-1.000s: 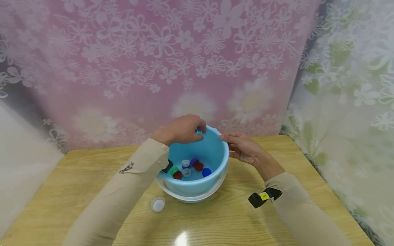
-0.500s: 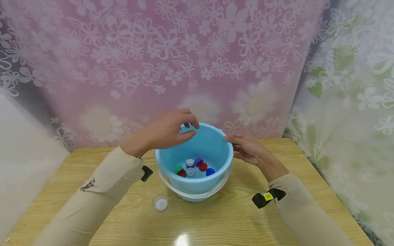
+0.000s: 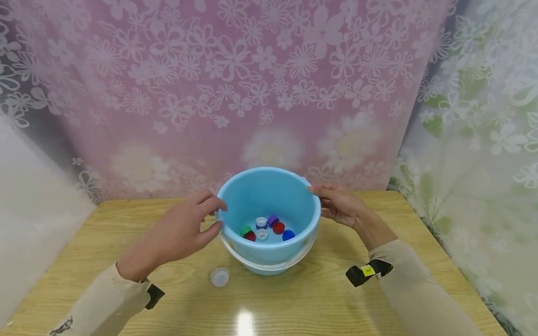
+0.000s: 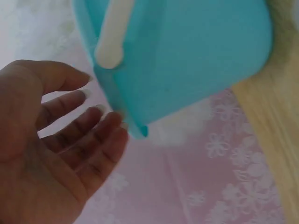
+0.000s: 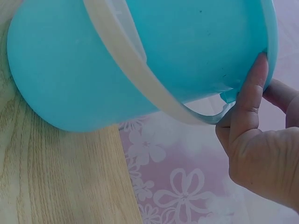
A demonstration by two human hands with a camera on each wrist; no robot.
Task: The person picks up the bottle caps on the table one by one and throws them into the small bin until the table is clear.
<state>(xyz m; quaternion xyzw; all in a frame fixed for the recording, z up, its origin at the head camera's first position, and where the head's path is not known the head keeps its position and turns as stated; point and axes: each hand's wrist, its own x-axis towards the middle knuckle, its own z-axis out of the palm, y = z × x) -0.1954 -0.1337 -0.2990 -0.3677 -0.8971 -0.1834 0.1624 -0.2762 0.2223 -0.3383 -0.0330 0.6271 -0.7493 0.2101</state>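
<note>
A light blue bucket [image 3: 269, 252] with a white handle [image 3: 252, 262] stands on the table. Several bottle caps lie on its bottom, among them a purple cap [image 3: 273, 220], a red cap [image 3: 279, 227] and a blue cap [image 3: 288, 235]. My right hand [image 3: 342, 205] pinches the bucket's right rim, fingers outside and thumb over the edge. At the left rim is my left hand [image 3: 185, 228], its fingers loosely bent. In the left wrist view its fingertips [image 4: 122, 116] are right at the rim, and the thumb stands apart from them.
On the wooden table [image 3: 294, 308], in front of the bucket to the left, lies a small round clear-and-white cap [image 3: 220, 277]. A pink flowered curtain [image 3: 269, 93] hangs behind the table, a pale green-and-white one [image 3: 475, 163] on the right.
My left hand has moved from above the bucket's opening out to its left rim. The right hand has kept its hold on the right rim, and the caps lie as before.
</note>
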